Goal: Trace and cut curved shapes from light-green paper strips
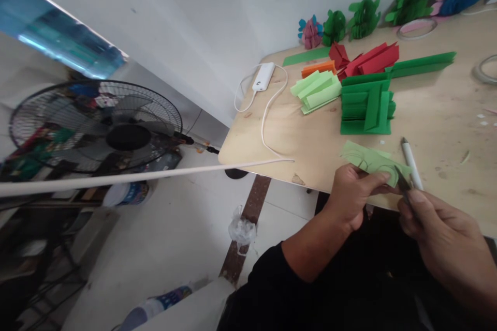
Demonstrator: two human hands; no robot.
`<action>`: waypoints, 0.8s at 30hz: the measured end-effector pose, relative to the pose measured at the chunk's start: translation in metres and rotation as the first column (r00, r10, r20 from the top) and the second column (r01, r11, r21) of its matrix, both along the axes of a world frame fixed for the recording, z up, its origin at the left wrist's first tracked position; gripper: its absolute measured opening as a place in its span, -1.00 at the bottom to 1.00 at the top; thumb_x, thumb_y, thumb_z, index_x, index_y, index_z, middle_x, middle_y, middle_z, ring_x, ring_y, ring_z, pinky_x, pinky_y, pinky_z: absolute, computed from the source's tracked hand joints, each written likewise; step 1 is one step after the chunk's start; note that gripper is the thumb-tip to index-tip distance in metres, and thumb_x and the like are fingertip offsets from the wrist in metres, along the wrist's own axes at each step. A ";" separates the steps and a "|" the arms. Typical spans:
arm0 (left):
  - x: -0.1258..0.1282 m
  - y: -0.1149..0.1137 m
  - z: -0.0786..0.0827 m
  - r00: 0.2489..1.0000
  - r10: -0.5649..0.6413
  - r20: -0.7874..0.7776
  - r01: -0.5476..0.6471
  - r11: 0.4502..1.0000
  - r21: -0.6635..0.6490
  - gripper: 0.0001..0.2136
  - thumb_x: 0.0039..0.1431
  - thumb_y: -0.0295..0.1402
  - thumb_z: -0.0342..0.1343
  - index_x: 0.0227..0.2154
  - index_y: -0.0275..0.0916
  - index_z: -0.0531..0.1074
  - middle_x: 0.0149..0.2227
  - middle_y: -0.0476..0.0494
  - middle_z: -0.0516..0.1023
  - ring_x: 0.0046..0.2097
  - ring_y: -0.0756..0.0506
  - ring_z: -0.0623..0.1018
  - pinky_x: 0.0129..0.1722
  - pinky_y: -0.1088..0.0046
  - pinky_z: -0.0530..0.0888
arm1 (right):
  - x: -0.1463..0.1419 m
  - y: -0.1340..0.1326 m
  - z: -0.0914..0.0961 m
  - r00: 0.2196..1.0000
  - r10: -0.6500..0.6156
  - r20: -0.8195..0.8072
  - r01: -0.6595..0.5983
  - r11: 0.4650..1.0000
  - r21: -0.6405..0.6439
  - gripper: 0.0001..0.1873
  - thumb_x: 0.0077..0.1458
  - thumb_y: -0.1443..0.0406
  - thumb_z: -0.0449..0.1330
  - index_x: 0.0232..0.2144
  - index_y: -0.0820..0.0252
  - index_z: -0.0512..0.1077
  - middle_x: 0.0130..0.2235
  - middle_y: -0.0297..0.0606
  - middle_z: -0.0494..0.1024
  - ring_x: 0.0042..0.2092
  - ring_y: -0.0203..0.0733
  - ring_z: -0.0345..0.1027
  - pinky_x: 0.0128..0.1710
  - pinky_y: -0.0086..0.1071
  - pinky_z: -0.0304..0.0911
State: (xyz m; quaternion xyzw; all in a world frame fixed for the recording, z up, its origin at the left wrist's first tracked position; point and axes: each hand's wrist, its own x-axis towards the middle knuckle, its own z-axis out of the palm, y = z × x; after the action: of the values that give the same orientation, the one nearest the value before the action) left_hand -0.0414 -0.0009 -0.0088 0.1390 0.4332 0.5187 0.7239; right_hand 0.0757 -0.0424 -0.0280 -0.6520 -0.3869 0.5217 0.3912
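Observation:
My left hand point(351, 191) pinches a light green sheet of paper point(355, 151) near the table's front edge, thumb on top. Curved outlines are drawn on the sheet. My right hand point(438, 227) is closed around scissors point(403, 181), whose dark blades meet the right part of the paper; the handles are hidden in the fist. Just beyond that hand a white pen point(410, 161) with a grey tip lies on the table. Farther back are folded dark green papers point(365, 108) and a fan of pleated light green strips point(316, 90).
Red folded papers point(373, 59) and an orange one point(318, 68) lie behind. Paper figures, including a green one point(365, 18), line the wall. A white power bank point(264, 76) with a cable sits on the wooden table point(248, 134). A black fan point(128, 137) stands left.

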 end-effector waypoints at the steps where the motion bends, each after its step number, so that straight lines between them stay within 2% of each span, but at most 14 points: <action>1: 0.000 0.000 0.000 1.000 0.005 0.002 -0.005 1.000 -0.006 -0.60 -0.44 -0.16 0.41 -0.52 -0.33 0.49 -0.51 -0.07 0.52 -0.44 -0.06 0.54 -0.27 0.33 0.49 | 0.000 0.000 -0.002 1.000 0.004 -0.002 -0.004 1.000 0.001 -0.47 -0.08 -0.15 0.16 -0.71 0.12 0.24 -0.66 -0.42 0.13 -0.60 -0.36 -0.06 -0.65 -0.38 -0.14; 11: 0.003 -0.003 -0.001 0.998 0.062 0.015 -0.062 0.998 -0.005 -0.64 -0.39 -0.20 0.41 -0.54 -0.33 0.48 -0.52 -0.05 0.51 -0.48 -0.04 0.52 -0.26 0.31 0.49 | 0.003 -0.004 -0.014 0.998 0.021 -0.062 -0.022 1.000 -0.007 -0.51 -0.06 -0.11 0.18 -0.68 0.14 0.28 -0.64 -0.42 0.14 -0.59 -0.37 -0.05 -0.65 -0.39 -0.12; 19: -0.002 -0.002 -0.005 0.997 -0.054 -0.047 0.055 0.998 0.017 -0.66 -0.34 -0.21 0.37 -0.48 -0.31 0.49 -0.51 -0.04 0.47 -0.49 0.03 0.43 -0.36 0.42 0.37 | 0.010 -0.006 -0.022 0.994 0.017 -0.106 -0.021 0.999 -0.033 -0.60 -0.04 -0.06 0.19 -0.57 0.12 0.35 -0.57 -0.41 0.26 -0.54 -0.35 0.04 -0.59 -0.41 -0.03; 24: -0.005 0.000 -0.010 0.997 -0.063 -0.051 0.064 0.998 0.017 -0.68 -0.35 -0.24 0.36 -0.50 -0.31 0.48 -0.48 -0.05 0.48 -0.47 0.04 0.42 -0.38 0.46 0.36 | 0.011 -0.005 -0.020 0.997 0.049 -0.063 -0.052 0.998 -0.039 -0.56 -0.04 -0.08 0.17 -0.62 0.13 0.32 -0.61 -0.42 0.21 -0.56 -0.36 0.00 -0.60 -0.40 -0.06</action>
State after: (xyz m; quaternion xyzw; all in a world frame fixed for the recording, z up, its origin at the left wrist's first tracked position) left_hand -0.0468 -0.0011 -0.0184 0.1724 0.4418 0.4956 0.7277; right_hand 0.0870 -0.0469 -0.0479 -0.6334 -0.3802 0.5591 0.3762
